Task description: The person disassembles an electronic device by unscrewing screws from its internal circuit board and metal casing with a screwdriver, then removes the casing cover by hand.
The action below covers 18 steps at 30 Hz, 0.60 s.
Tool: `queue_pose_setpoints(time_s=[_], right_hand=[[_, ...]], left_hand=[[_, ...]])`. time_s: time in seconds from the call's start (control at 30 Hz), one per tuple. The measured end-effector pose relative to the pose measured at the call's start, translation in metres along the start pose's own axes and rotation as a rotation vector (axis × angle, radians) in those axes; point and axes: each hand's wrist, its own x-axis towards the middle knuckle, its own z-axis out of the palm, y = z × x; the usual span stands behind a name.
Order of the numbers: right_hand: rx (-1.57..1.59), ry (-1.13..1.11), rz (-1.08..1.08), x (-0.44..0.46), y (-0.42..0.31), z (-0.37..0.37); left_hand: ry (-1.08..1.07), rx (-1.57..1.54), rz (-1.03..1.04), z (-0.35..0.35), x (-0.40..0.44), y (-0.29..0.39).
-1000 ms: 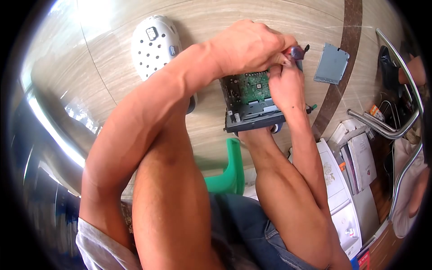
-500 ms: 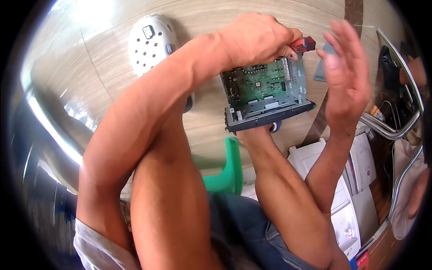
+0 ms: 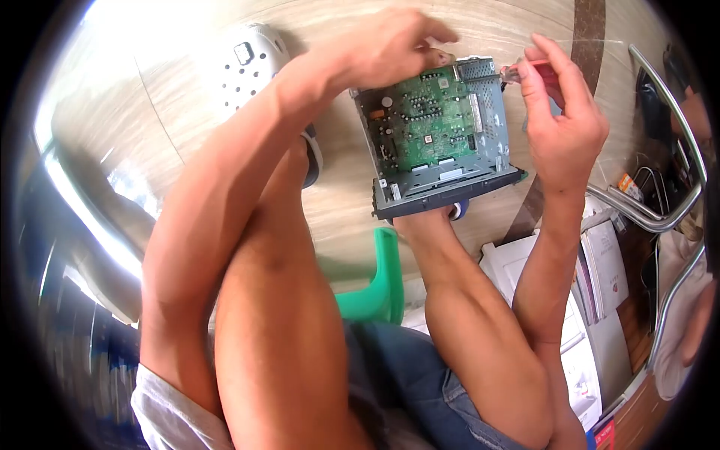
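Screwdriver (image 3: 513,73) was clasped in the right hand (image 3: 564,112) and aimed across the side of the open box (image 3: 491,124). The box was seen over the end of the right leg (image 3: 427,240). The left hand (image 3: 390,51) was spread loosely by its far edge; touch could not be told. Tool work seemed in hand; steady holding seemed needed next.

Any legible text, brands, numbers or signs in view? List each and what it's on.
None legible.
Badge on white clog: too blurred.
Small white square on green circuit board: too small.
Orange-and-white packet: too small.
Reddish emblem on white cover at right: too small.
Red-and-blue item at bottom: too blurred.
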Motion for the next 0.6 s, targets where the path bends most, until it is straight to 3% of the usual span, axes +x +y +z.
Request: queue_pose_setpoints(time_s=[0.07,0.2,0.27,0.37,0.47,0.6], right_hand=[[-0.136,-0.019,-0.099,0.001,-0.001,-0.001],[-0.235,0.024,0.005,0.004,-0.006,0.002],[-0.259,0.015,-0.029,0.004,0.000,0.002],[0.126,0.031,0.002,-0.004,0.012,0.010],[0.306,-0.034,0.088,-0.008,0.012,0.008],[-0.020,-0.169,0.126,0.002,0.008,-0.004]], left_hand=[[0.026,-0.023,-0.149,-0.001,-0.020,0.005],[-0.058,-0.011,-0.391,-0.008,-0.035,0.018],[-0.058,0.026,-0.384,-0.005,-0.034,0.020],[-0.082,0.071,-0.396,-0.009,-0.029,0.024],[-0.062,0.058,-0.415,-0.005,-0.031,0.022],[-0.071,0.024,-0.483,-0.005,-0.029,0.028]])
